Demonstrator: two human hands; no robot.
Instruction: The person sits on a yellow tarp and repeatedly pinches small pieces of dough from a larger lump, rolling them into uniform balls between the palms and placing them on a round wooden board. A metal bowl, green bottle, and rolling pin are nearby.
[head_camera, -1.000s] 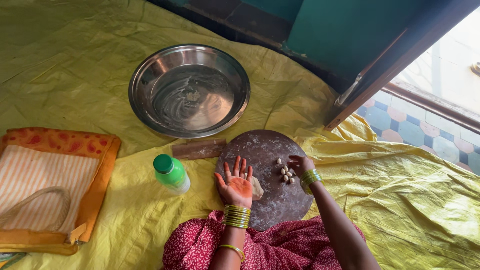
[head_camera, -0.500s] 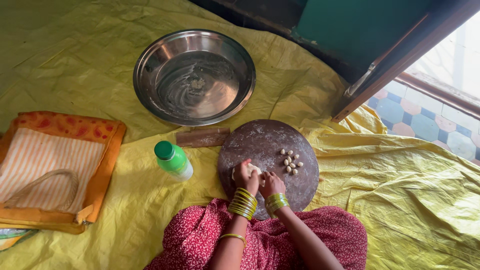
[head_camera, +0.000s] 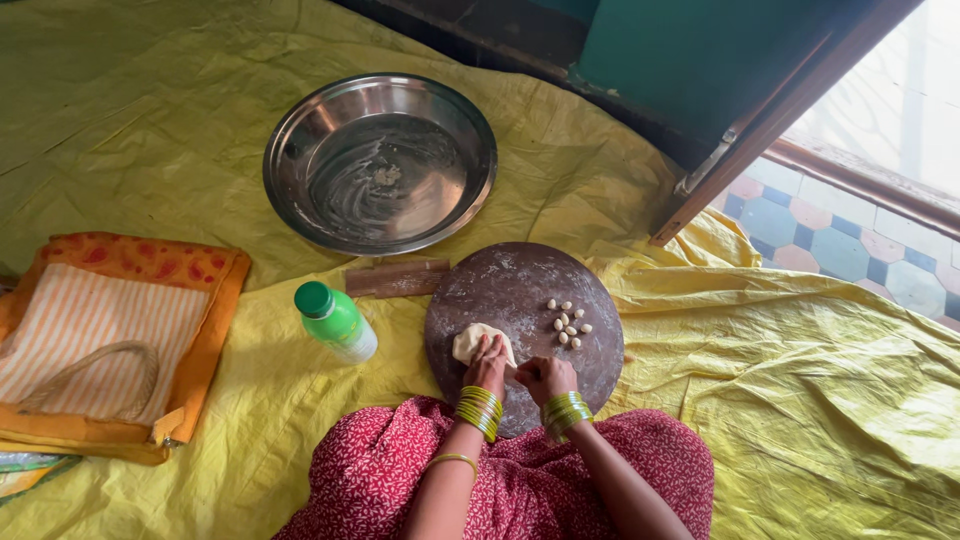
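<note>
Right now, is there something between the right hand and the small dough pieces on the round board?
Nothing visible. The right hand rests on the round board, and only bare board lies between it and the small dough pieces. The left hand presses the dough lump to the side.

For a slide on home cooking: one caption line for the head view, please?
Left hand on a dough lump, right hand beside it, on a round board.

Both forearms reach forward from the lap, wrists close together, each ringed with green and gold bangles. The left hand (head_camera: 487, 362) lies palm down, fingers extended forward. The right hand (head_camera: 545, 377) is curled into a loose fist just beside it
</note>
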